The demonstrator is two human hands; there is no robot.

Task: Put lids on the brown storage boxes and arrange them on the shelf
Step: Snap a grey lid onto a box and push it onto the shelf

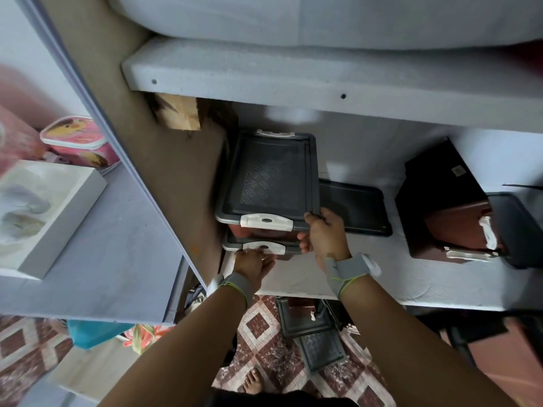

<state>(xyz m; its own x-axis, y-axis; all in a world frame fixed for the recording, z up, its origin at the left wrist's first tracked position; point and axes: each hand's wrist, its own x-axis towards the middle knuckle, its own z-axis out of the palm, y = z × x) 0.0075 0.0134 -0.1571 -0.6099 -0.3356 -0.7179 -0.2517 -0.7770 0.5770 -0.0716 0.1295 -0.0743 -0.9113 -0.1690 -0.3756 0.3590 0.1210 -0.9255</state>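
Two brown storage boxes stand stacked on the shelf (367,277) against its left wall. My right hand (324,235) forms a grip on the near right corner of the upper box (264,230): the thumb lies on its grey lid (269,174) and the fingers curl under the rim. My left hand (254,264) sits at the front of the lower box (232,245), its fingers touching the white latch (264,247); I cannot tell how tightly they close. A loose lid (355,210) lies flat just right of the stack. Another brown box (452,233) lies tipped further right.
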